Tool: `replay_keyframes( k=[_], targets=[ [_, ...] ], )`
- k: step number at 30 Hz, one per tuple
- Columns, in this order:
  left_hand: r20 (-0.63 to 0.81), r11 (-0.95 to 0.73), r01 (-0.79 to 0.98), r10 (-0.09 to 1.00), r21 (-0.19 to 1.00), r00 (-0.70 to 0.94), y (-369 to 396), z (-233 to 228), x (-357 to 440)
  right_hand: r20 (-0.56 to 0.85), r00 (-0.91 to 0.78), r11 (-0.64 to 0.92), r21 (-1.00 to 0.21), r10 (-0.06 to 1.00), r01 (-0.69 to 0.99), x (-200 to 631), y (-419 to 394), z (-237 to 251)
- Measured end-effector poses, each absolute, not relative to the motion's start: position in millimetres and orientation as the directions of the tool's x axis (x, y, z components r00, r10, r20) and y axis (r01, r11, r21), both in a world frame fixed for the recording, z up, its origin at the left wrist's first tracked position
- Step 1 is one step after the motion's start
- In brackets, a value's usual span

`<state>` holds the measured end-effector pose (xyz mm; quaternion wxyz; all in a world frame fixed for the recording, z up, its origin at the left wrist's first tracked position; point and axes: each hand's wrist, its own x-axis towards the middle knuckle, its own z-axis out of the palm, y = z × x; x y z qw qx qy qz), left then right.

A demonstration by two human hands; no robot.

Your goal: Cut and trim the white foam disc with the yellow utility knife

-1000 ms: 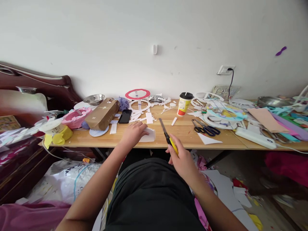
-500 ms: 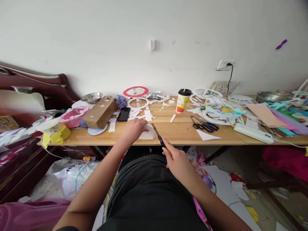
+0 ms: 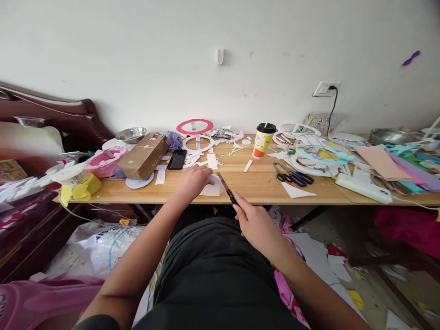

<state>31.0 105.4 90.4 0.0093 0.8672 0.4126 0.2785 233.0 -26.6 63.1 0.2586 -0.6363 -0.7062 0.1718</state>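
Observation:
My right hand [image 3: 252,217] is closed around the handle of a utility knife [image 3: 228,191], its blade out and slanting up to the left. The blade tip is beside the right edge of a small white sheet piece [image 3: 213,187] near the table's front edge. My left hand [image 3: 195,181] grips that white piece from the left, fingers curled over it; part of the piece is hidden under the hand. Whether the blade touches the sheet I cannot tell. White strips [image 3: 212,161] lie just beyond my left hand.
Scissors [image 3: 294,176] and a lidded paper cup [image 3: 263,141] stand to the right on the wooden table [image 3: 247,188]. A phone [image 3: 177,159], a brown paper bag [image 3: 144,156] and a red ring on a stand [image 3: 195,126] are left. A white glue-gun-like device [image 3: 363,187] lies far right.
The view has shifted slightly. Both hands keep nearly the same place, with the knife still beside the white piece.

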Motion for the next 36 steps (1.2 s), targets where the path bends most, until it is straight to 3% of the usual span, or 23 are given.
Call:
replay_keyframes(
  k=[5,10,31,36],
  targets=[
    [0.365,-0.579,0.813,0.771,0.06,0.522,97.7,99.9,35.6,0.139,-0.083,0.127,-0.349,0.987,0.928,225.7,-35.1,75.2],
    [0.298,-0.546,0.838,0.8,0.001,0.521,91.7,106.8,38.5,0.063,-0.069,0.084,-0.263,0.996,0.961,219.5,-39.2,82.8],
    [0.293,-0.526,0.85,0.814,0.006,0.502,91.3,105.8,42.7,0.021,-0.042,0.046,-0.239,0.999,0.97,215.6,-38.4,67.8],
    [0.308,-0.523,0.852,0.813,0.011,0.495,93.1,103.2,39.8,-0.091,-0.062,0.042,-0.21,0.994,0.977,217.5,-31.7,40.2]
  ],
)
